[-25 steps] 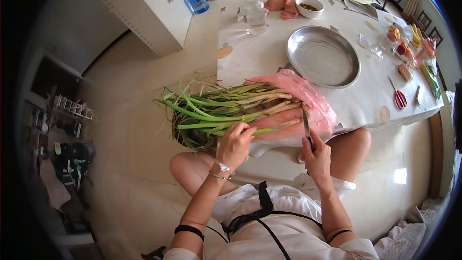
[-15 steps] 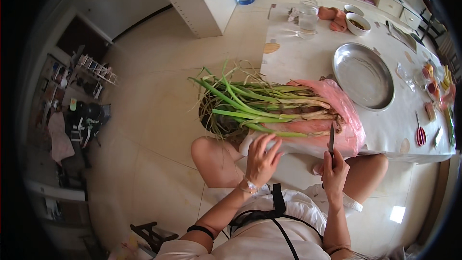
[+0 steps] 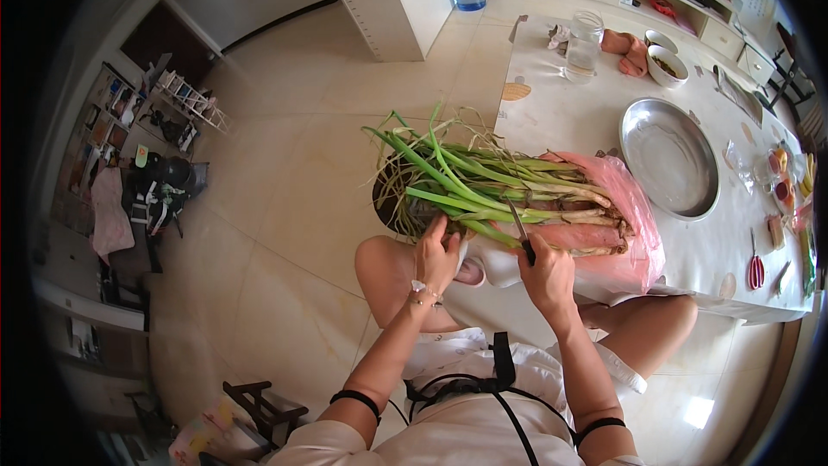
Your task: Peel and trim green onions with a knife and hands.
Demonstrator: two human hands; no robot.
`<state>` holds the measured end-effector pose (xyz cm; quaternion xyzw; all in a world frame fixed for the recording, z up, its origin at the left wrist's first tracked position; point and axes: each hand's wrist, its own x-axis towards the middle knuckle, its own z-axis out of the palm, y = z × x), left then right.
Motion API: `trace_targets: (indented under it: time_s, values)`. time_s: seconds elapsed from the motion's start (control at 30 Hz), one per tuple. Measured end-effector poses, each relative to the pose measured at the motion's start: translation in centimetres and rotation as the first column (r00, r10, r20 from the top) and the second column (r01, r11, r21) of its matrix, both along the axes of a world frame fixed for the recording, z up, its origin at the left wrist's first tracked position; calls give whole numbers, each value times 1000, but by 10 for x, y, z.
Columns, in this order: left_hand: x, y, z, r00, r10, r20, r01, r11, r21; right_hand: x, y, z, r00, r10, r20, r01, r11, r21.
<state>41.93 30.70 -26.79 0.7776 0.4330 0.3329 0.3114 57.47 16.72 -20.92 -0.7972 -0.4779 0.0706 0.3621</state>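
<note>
A bunch of long green onions [image 3: 483, 179] lies across a pink plastic bag [image 3: 638, 198] at the table's near left corner. Their green leaves hang over the edge to the left, and the pale root ends point right. My left hand [image 3: 437, 257] is closed around leaf tips at the near side of the bunch; its fingers are partly hidden by them. Gripped in my right hand [image 3: 548, 274] is a small knife [image 3: 518, 221] with a dark handle. Its blade points up and away, across the nearest stalks.
A wide metal basin [image 3: 671, 160] stands right of the onions. Behind it are a glass jar [image 3: 584, 50], a white bowl [image 3: 667, 67] and an orange-brown cloth [image 3: 627, 50]. Red-handled scissors [image 3: 756, 273] lie at the right. A dark round container [image 3: 392, 203] sits under the leaves.
My left hand has moved from hovering open to closing on the leaves. My right hand has brought the knife leftward from the root ends to the middle of the bunch. The view has shifted slightly.
</note>
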Motion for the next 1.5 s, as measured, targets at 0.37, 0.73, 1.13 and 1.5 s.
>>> trace_targets:
  time_s: [0.37, 0.73, 1.13, 1.5]
  values:
    - [14, 41, 44, 997, -49, -66, 68, 937, 341, 35, -14, 9, 984, -23, 175, 29, 999, -30]
    - [12, 87, 87, 999, -44, -3, 43, 964, 261, 72, -61, 12, 992, 23, 122, -8, 993, -122]
    - [-14, 3, 22, 974, -219, 65, 211, 972, 107, 63, -64, 14, 997, 13, 80, -5, 994, -105]
    - [-68, -12, 65, 899, -427, -100, 364, 855, -370, 64, -66, 1, 987, -72, 145, 85, 992, -90]
